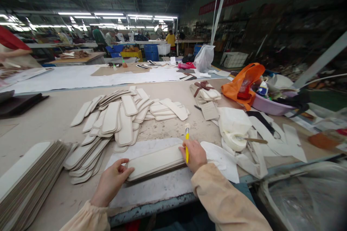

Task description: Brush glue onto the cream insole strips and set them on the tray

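A short stack of long off-white panels with rounded corners lies in front of me on a white paper sheet. My left hand pinches the stack's left end, thumb on top and fingers along the edge. Held in my right hand is a yellow-handled brush, its pale bristles pointing up and away. Fingertips of that hand also touch the right end of the stack. Beyond it, many similar panels are spread in overlapping piles.
A tall row of stacked panels stands at the left. To the right are a white tub with a flat stick across it, a tied bundle, an orange bag and a lilac basin. The table's front edge is near me.
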Action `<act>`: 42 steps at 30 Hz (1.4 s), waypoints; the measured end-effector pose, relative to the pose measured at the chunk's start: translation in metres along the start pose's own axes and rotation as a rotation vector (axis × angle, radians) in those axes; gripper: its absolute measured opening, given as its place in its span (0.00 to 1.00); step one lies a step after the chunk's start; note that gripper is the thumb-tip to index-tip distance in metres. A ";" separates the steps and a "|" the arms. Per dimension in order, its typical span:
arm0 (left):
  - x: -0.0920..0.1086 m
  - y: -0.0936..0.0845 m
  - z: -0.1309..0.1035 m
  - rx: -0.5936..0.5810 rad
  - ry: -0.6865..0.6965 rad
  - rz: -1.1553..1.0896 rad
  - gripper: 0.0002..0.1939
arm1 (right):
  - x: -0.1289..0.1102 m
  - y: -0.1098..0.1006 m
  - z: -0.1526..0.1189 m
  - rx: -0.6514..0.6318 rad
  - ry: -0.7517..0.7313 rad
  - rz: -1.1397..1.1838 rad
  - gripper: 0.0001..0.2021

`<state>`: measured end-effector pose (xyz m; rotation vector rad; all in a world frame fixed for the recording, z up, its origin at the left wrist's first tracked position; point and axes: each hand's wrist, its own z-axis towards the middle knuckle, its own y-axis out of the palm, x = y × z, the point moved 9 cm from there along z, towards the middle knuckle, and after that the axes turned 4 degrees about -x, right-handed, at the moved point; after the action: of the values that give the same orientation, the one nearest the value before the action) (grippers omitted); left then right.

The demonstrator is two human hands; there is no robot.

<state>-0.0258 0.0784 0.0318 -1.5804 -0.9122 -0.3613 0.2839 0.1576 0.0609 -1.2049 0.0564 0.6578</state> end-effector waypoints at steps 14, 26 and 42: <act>-0.016 -0.002 0.012 -0.017 -0.046 0.095 0.31 | -0.062 0.022 -0.032 -0.137 -0.269 0.165 0.10; 0.031 -0.017 -0.009 0.113 0.066 -0.338 0.23 | -0.021 -0.018 -0.025 0.063 -0.204 0.280 0.04; 0.199 0.010 -0.039 -0.017 0.247 -1.135 0.17 | -0.040 -0.068 -0.031 0.174 -0.063 1.058 0.10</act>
<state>0.1188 0.1119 0.1700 -0.8513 -1.5350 -1.3152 0.2942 0.0994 0.1219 -0.9238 0.7184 1.5695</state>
